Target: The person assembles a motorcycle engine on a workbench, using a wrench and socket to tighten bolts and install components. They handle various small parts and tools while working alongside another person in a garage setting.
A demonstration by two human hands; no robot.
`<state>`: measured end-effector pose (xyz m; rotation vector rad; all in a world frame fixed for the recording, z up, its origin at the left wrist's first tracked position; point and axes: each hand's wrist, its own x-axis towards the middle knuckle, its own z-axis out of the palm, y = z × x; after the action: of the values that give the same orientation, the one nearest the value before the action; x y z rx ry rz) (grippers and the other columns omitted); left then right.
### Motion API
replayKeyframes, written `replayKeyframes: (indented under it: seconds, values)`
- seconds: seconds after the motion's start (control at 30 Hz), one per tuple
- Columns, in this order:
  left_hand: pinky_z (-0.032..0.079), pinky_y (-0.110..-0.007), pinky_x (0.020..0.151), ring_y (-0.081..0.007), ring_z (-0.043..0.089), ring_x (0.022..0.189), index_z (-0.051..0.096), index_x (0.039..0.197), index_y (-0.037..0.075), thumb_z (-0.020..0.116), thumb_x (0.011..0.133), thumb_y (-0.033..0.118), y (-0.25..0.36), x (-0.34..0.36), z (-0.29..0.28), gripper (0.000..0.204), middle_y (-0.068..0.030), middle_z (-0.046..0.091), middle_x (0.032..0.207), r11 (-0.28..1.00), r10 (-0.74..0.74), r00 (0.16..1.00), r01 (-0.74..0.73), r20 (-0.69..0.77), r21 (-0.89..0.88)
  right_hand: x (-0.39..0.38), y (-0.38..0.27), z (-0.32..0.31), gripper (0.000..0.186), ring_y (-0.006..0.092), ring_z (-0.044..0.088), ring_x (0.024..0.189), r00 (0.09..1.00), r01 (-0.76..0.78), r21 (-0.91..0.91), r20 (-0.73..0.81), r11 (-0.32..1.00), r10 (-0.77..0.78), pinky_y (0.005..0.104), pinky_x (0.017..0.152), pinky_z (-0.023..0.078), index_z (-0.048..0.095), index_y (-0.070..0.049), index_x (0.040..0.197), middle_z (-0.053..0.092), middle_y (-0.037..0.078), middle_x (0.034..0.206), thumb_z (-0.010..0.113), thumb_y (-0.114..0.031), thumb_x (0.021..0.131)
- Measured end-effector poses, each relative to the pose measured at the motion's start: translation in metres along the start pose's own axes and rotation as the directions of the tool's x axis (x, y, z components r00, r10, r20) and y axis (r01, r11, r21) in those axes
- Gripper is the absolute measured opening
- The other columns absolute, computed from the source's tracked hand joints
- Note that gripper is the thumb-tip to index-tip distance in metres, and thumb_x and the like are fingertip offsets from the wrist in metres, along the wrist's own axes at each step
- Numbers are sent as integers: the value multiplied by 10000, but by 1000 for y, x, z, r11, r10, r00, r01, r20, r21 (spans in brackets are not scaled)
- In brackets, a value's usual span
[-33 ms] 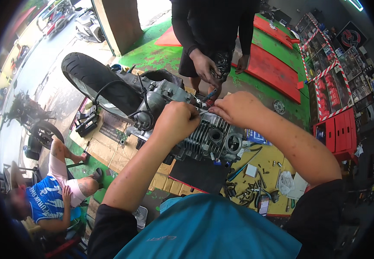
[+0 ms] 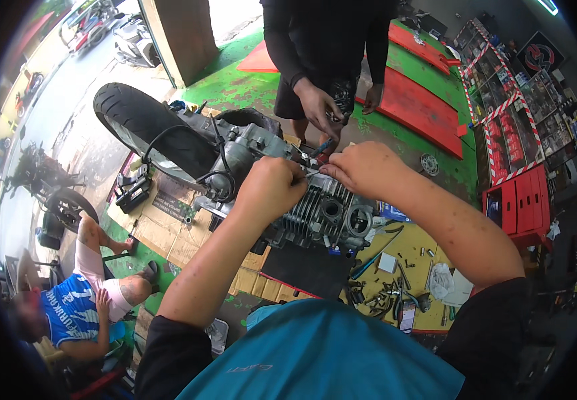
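Observation:
A motorcycle engine (image 2: 302, 212) with a finned cylinder lies in front of me, joined to a black-tyred rear wheel (image 2: 152, 127) at the left. Over the engine's upper side my left hand (image 2: 272, 185) is closed, its fingertips pinched. My right hand (image 2: 368, 168) faces it from the other side, thumb and fingers also pressed together. Something thin and whitish shows between the fingertips, too small to name. Just beyond, a co-worker in black holds a hand (image 2: 320, 108) above a blue-handled tool (image 2: 324, 146); whether that hand grips it is unclear.
Loose tools (image 2: 395, 293) and small parts lie on a yellow board at the near right, beside a clear plastic bag (image 2: 440, 279). Flattened cardboard (image 2: 168, 233) covers the floor at left. A person in a blue shirt (image 2: 75, 308) sits there. A red cabinet (image 2: 525, 207) stands right.

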<state>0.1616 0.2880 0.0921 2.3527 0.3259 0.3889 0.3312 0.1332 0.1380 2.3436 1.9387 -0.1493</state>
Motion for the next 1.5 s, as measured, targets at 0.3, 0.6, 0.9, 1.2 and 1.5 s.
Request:
replayKeyframes:
  seconds: [0.3, 0.6, 0.9, 1.2, 1.5]
  values:
    - [577, -464, 766, -406, 727, 817, 769, 891, -9, 760, 814, 200, -1, -1, 3, 223, -232, 725, 830, 996, -43, 998, 39, 41, 84, -10, -8, 2, 558, 357, 729, 879, 992, -66, -116, -116, 991, 53, 464, 795, 573, 765, -68, 900, 731, 175, 848, 532, -559, 1029]
    - [579, -463, 790, -403, 735, 847, 780, 897, -1, 778, 802, 200, -4, 0, 6, 222, -230, 735, 850, 996, -21, 999, 19, 29, 83, -28, -44, 9, 481, 371, 743, 777, 949, -308, -15, -79, 951, 306, 496, 716, 587, 745, -25, 901, 747, 173, 811, 549, -439, 1045]
    - [588, -450, 820, -379, 745, 864, 791, 934, 23, 800, 757, 121, -9, 0, 5, 203, -213, 750, 884, 999, 21, 1000, -22, -7, -32, -56, -93, 10, 363, 413, 721, 691, 832, -467, 69, -304, 882, 464, 503, 654, 586, 586, 36, 1225, 717, 208, 749, 598, -266, 1023]
    - [585, -446, 813, -370, 749, 861, 788, 932, 38, 812, 752, 90, -9, 1, 5, 189, -189, 755, 862, 997, 54, 998, -57, -37, -60, -58, -118, 27, 337, 401, 731, 751, 775, -555, 68, -320, 829, 545, 510, 695, 587, 580, 17, 1250, 727, 204, 800, 611, -204, 998]
    - [589, -365, 783, -260, 775, 811, 789, 957, 0, 799, 752, 75, -10, 2, 3, 219, -166, 774, 846, 988, 32, 999, -35, -25, -148, -61, -76, -3, 254, 433, 712, 815, 870, -403, 261, -187, 877, 455, 549, 766, 562, 711, -56, 1092, 732, 206, 882, 637, -278, 992]
